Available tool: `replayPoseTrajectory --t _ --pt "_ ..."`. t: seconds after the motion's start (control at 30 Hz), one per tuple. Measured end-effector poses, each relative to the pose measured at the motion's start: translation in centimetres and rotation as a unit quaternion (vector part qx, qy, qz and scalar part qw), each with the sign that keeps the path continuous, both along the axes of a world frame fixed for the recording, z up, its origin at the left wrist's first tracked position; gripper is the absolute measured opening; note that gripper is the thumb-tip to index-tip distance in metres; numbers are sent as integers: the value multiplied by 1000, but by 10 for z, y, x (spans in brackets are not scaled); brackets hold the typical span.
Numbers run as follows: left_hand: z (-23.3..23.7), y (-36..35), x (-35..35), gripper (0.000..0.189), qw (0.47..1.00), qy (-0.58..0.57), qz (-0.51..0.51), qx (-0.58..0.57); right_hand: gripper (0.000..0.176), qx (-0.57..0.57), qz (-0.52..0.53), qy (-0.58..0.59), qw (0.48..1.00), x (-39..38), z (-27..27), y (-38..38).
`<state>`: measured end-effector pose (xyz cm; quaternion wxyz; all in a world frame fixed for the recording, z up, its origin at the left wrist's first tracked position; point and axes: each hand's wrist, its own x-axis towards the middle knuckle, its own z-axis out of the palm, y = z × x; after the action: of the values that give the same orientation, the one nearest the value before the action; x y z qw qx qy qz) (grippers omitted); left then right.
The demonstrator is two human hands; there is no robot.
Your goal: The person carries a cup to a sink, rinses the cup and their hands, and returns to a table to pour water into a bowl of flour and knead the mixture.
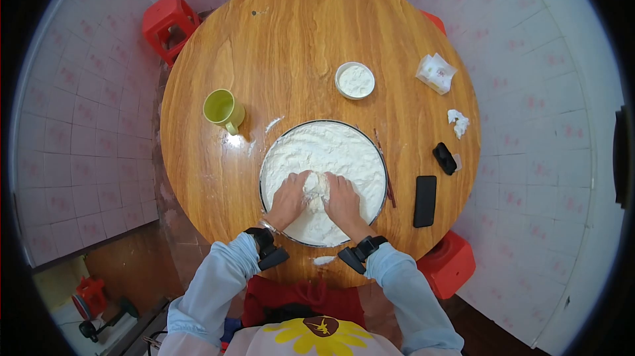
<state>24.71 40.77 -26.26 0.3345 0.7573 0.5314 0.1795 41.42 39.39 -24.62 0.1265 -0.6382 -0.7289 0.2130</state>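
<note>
A wide round tray (382, 161) full of white flour (324, 141) sits at the near side of the table. In its middle lies a clumpy lump of dough (316, 187), coated in loose flour. My left hand (289, 198) grips the lump from the left with curled fingers. From the opposite side my right hand (342, 202) closes on the same lump. Some fingertips are hidden in the flour and dough. Both wrists wear black straps.
A green mug (223, 109) stands left of the tray, and a bowl of flour (356, 81) behind it. Chopsticks (385, 171) lie along the tray's right rim. Farther right are a phone (425, 201), a black case (444, 158), crumpled tissue (458, 123) and a plastic packet (436, 73).
</note>
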Motion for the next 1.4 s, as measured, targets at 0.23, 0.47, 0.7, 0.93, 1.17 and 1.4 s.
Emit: replayPoseTrajectory --t 0.23,0.47,0.7,0.93,1.17,1.4 --pt "-3 22 8 56 997 45 49 -29 44 -10 -45 7 999 2 -16 25" --pt "-14 -6 15 56 983 21 125 -134 42 -164 41 40 985 24 -10 58" --pt "-25 -40 -12 66 964 -131 95 -213 54 -201 166 106 960 33 -19 41" --pt "-4 -30 -3 80 978 -73 44 -189 74 -202 188 139 951 56 -16 27" --pt "11 -41 13 81 993 38 42 -100 77 -137 89 21 986 26 5 -14" --pt "-11 -30 10 70 995 21 69 -63 53 -42 10 -16 999 2 8 -6"
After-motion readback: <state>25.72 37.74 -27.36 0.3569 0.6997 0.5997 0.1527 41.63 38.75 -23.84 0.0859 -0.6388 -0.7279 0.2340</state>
